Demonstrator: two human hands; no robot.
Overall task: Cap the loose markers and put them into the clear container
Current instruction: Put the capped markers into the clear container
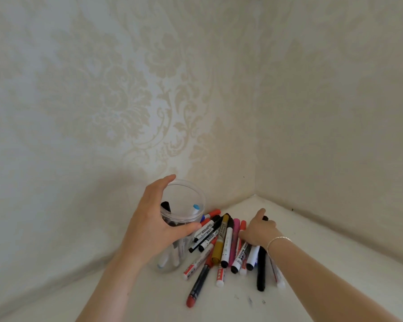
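A clear round container [186, 194] stands upright on a white surface, with a few markers inside, one with a blue end and one black. My left hand [154, 226] wraps around its near side, thumb and fingers on the wall. Right of it lies a pile of loose markers [226, 245]: white, black, gold, pink and red ones. A dark marker with a red cap [197, 289] lies nearest to me. My right hand [258, 231] rests on top of the pile's right part, fingers bent down over the markers; whether it grips one is hidden.
The white surface [323, 240] ends in a corner between two walls with pale floral wallpaper [149, 101]. The pile lies close to that corner. Small dark ink marks [249, 300] dot the surface in front of the pile. A thin bracelet [278, 240] is on my right wrist.
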